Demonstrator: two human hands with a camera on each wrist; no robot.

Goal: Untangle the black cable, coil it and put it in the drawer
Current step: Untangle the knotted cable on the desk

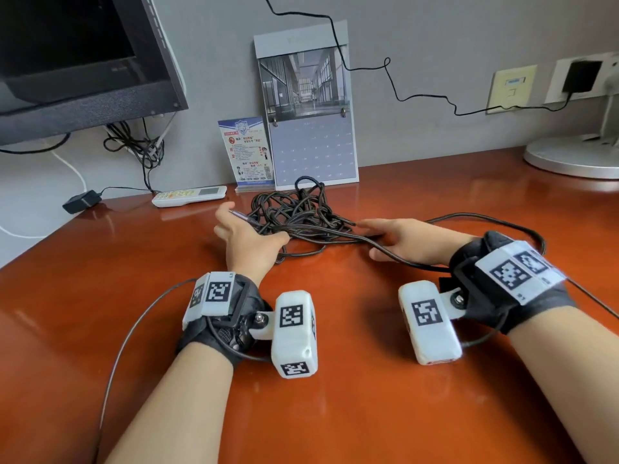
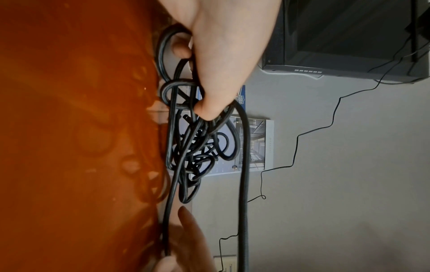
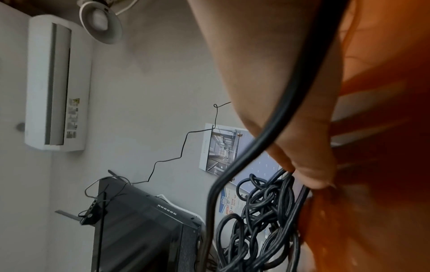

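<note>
Nearest the camera in the head view, two forearms enter from the bottom of the frame, each wrist strapped with a marker-covered camera block, over a glossy reddish-brown desk. Further in, at mid-frame, the left hand grasps the black cable: in the left-wrist view its fingers curl round several strands at the near edge of the knot, and the metal plug end pokes out past the fingers in the head view. To the right of centre, the right hand lies low on the desk with a long strand running across it and off toward the right wrist; the fingers look fairly straight, and the right-wrist view shows a fingertip touching the tangle, so it seems to rest on the cable rather than clamp it, though a pinch cannot be ruled out.

The cable itself is a dense snarl in the middle of the frame, just beyond both hands. No drawer is visible.

Behind the snarl stand a small card and a calendar, with a white remote to the left.

The likely risk: pulling both ends apart would tighten the knots, and dragging the mass backward could topple the card or calendar.
</note>
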